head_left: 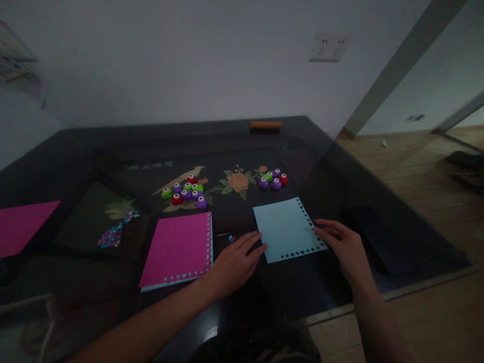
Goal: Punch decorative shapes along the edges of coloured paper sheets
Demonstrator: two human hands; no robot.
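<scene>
A light blue sheet of paper (283, 229) lies on the dark table, with small shaped holes punched along its right and near edges. My left hand (236, 262) has its finger and thumb tips at the sheet's left edge. At the right edge, the thumb and fingers of my right hand (342, 244) grip the paper near the punched row. Left of my left hand lies a pink sheet (177, 247) with similar holes, and light blue paper shows beneath it. A few tiny punched bits (232, 238) sit between the two sheets.
Small red, green and purple craft punches with eye-like tops form a left group (187, 194) and a right group (274, 180). Paper confetti (111, 236) lies at left, near another pink sheet (24, 227). An orange-brown cylinder (266, 125) rests by the wall; a dark flat object (380, 239) lies right.
</scene>
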